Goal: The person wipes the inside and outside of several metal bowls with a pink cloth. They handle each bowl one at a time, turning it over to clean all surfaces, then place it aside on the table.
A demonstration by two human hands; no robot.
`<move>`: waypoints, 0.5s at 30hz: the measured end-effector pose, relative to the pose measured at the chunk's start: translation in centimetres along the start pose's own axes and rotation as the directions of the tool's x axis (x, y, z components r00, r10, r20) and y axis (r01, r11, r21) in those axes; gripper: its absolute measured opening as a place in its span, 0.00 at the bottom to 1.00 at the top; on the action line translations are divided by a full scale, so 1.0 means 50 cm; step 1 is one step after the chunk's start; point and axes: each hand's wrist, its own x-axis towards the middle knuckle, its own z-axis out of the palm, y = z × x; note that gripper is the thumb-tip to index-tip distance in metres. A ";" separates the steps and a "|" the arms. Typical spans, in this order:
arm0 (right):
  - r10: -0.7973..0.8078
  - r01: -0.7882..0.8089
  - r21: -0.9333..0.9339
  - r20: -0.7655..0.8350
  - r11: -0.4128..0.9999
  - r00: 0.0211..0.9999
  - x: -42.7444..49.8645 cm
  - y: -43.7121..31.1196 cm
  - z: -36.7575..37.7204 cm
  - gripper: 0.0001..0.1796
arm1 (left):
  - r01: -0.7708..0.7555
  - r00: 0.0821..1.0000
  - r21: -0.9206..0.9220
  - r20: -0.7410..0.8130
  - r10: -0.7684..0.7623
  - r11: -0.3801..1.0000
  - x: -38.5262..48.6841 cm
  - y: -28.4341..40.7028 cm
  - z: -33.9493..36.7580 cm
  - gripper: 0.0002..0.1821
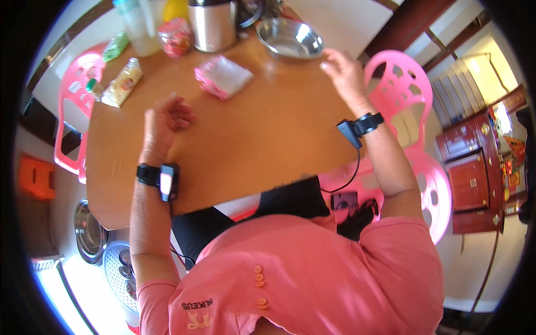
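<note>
My left hand (169, 115) is over the left part of the wooden table (251, 142), its fingers loosely curled and a little blurred. I see nothing in it. Farther right, my right hand (345, 77) reaches toward a shiny metal bowl (289, 39), thumb and fingers apart. Its fingertips are right at the bowl's near right rim; whether they touch it I cannot tell. Between the hands and farther back lies a flat pink-and-white plastic packet (224, 76). Each of my wrists wears a black strap with a small cabled device.
Along the back stand a plastic pitcher (137, 29), a jar with a red lid (175, 37) and a steel flask (212, 27). A clear food bag (123, 83) lies at the left edge. Pink plastic chairs (400, 83) flank the table. A phone (344, 201) rests on a seat.
</note>
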 end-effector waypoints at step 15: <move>0.891 -0.902 0.389 0.320 0.187 0.323 -0.747 0.207 -0.149 0.12 | -0.055 0.998 0.218 0.046 0.046 0.974 0.021 -0.002 -0.043 0.17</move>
